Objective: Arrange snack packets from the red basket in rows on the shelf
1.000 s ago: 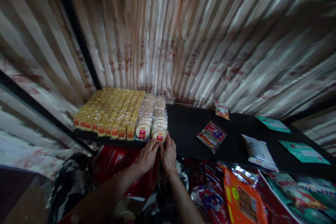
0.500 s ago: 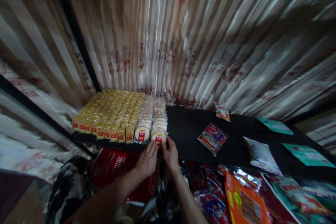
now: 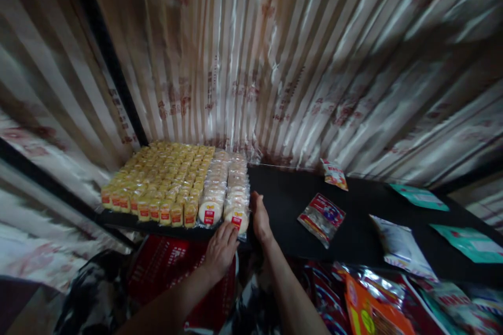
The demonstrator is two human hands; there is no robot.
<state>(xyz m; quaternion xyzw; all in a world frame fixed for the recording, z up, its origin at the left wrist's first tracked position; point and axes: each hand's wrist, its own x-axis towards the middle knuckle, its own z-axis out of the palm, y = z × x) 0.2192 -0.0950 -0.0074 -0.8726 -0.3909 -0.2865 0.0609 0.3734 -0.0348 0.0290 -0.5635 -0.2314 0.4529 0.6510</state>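
Observation:
My left hand (image 3: pixel 222 249) is at the front of the right-hand row of round, pale wrapped cakes (image 3: pixel 236 188). Its fingertips rest on the lower face of the front cake (image 3: pixel 238 219), which has a red and yellow label; the fingers lie forward, not wrapped round it. My right hand (image 3: pixel 261 218) stands on edge along the right side of that row, fingers stretched out, holding nothing. A second row of round cakes (image 3: pixel 212 212) stands just left. Beyond it are several rows of small yellow wrapped cakes (image 3: pixel 165 183).
The black shelf (image 3: pixel 283 193) carries a red and clear packet (image 3: pixel 322 218), a small packet (image 3: pixel 334 174), a white packet (image 3: pixel 403 246) and teal pouches (image 3: pixel 469 242). Below are a red basket (image 3: pixel 173 272) and an orange bag (image 3: pixel 373 303). Printed plastic sheeting (image 3: pixel 243 63) hangs behind.
My right hand has left the front cake and moved along the row's right side, fingers straightened. My left hand stays at the front cake. The view has tilted up slightly.

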